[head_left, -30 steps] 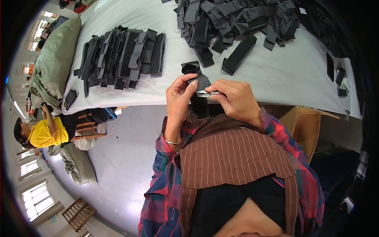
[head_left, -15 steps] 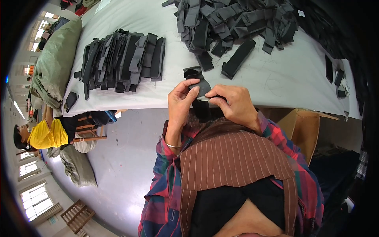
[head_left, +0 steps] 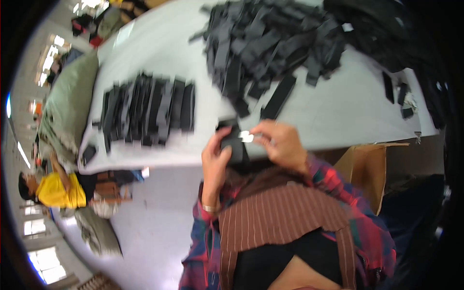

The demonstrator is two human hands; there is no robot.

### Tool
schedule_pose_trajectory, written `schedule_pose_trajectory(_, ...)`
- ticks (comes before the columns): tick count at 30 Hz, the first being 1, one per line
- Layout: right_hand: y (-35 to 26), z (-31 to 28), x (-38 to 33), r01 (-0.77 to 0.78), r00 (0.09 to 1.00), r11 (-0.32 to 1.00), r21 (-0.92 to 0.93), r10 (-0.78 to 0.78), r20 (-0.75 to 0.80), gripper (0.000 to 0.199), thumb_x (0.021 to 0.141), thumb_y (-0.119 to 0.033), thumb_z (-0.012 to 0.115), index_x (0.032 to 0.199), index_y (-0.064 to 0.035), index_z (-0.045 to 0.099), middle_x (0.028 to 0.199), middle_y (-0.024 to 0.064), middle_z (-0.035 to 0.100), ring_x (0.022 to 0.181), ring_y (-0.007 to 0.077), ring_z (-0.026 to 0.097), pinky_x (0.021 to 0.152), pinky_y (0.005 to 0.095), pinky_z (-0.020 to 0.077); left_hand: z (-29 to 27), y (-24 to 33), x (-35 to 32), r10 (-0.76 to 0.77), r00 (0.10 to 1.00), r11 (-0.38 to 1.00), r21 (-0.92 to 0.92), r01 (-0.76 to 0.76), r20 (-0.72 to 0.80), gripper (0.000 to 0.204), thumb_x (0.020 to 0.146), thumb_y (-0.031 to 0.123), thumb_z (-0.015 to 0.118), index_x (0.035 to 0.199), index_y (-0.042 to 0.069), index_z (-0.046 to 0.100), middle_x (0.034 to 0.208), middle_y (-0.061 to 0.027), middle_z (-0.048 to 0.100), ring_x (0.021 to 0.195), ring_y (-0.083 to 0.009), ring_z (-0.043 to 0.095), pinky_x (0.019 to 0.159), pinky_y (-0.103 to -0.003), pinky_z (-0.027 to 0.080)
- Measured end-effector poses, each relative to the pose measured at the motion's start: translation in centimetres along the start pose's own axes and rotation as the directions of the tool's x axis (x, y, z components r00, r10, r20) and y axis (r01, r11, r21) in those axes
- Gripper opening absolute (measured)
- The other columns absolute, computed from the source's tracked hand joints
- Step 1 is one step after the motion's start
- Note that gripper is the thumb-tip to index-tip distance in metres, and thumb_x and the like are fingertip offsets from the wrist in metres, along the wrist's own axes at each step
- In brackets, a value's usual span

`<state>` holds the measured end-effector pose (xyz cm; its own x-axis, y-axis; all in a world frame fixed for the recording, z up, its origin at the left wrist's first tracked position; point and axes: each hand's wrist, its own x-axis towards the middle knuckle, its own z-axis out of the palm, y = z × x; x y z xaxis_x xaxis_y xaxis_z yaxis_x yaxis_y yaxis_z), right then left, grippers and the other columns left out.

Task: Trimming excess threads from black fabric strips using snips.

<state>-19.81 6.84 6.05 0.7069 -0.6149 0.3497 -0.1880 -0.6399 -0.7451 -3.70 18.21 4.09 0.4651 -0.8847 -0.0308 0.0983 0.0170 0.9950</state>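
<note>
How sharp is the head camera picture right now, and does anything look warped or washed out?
Head view: motion blur smears the black strip in both hands and the loose pile; fisheye bends the table edge; windows at the left rim are blown out.

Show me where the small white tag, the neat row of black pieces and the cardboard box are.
small white tag point(head_left: 245, 137), head view, its middle.
neat row of black pieces point(head_left: 150, 110), head view, centre of row.
cardboard box point(head_left: 368, 169), head view, its side wall.

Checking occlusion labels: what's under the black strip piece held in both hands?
Under the black strip piece, the left hand cups it from below; the right hand holds a small white tag on top. Its lower end is hidden by the hands.
</note>
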Motion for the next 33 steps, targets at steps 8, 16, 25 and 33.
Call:
schedule_pose_trajectory(8,-0.2,1.7,-0.1,-0.006,1.0,0.997,0.075,0.006,-0.009,0.028,0.076,-0.027,0.073,0.095,-0.0092,0.065,0.081,0.0097,0.066,0.071,0.0258,0.064,0.061,0.0317,0.0485,0.4,-0.8,-0.9,-0.071,0.995,0.972,-0.22,0.086,0.071,0.048,0.077,-0.006,0.048,0.125,-0.004,0.049,0.111,-0.0084,0.058,0.1,-0.0124,0.056,0.089,-0.024,0.042)
schedule_pose_trajectory(16,1.0,2.8,0.3,-0.057,0.998,0.997,0.057,0.057,0.004,0.018,0.079,-0.021,0.068,0.087,-0.0058,0.061,0.075,0.0127,0.063,0.07,0.0322,0.061,0.06,0.0374,0.046,0.9,-1.0,-0.8,-0.086,0.994,0.988,-0.123,0.094,0.066,0.048,0.077,-0.006,0.048,0.125,-0.005,0.049,0.111,-0.0076,0.059,0.097,-0.0103,0.057,0.085,-0.022,0.044)
schedule_pose_trajectory(25,1.8,3.5,-1.4,-0.11,0.994,0.987,0.116,0.108,0.021,0.02,0.084,-0.024,0.062,0.084,-0.0059,0.055,0.072,0.014,0.061,0.071,0.0356,0.059,0.06,0.043,0.0442,-0.3,-3.7,-4.8,-0.293,0.943,0.882,-0.337,0.331,0.159,0.033,0.082,0.002,0.046,0.112,-0.002,0.058,0.099,-0.0063,0.062,0.09,-0.0112,0.057,0.08,-0.022,0.044)
schedule_pose_trajectory(33,1.6,3.7,-1.8,-0.102,0.988,0.969,0.224,0.074,0.132,0.032,0.081,-0.028,0.07,0.101,-0.0042,0.062,0.09,0.0057,0.066,0.085,0.0226,0.064,0.077,0.0305,0.0492,-0.1,-4.2,-5.7,-0.378,0.916,0.866,-0.299,0.4,0.13,0.015,0.09,0.013,0.059,0.101,0.002,0.058,0.097,-0.0036,0.061,0.086,-0.0101,0.058,0.077,-0.023,0.046)
